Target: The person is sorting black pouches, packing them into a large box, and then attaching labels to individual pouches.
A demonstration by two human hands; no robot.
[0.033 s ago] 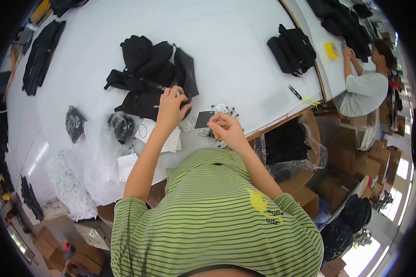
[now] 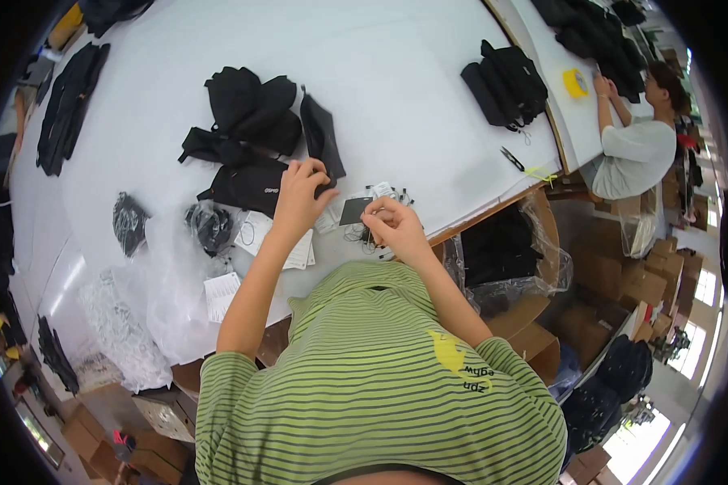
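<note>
A black fabric bag with a small pale mark lies in front of me. At its right edge my left hand has its fingers curled, with black fabric between fingers and thumb. Close to the table edge my right hand is in a pinch at the corner of a black card tag. Under and around that hand lies a pile of tags and cords. More black bags are heaped beyond the left hand, next to an upright black panel.
White paper sheets and plastic-wrapped black items lie left of me, near clear plastic bags. To the right are thread snips, a black bundle, an open carton and a co-worker beside yellow tape.
The whole view has shifted slightly. Both hands keep nearly the same pose, the left at the bag's edge and the right at the card tag.
</note>
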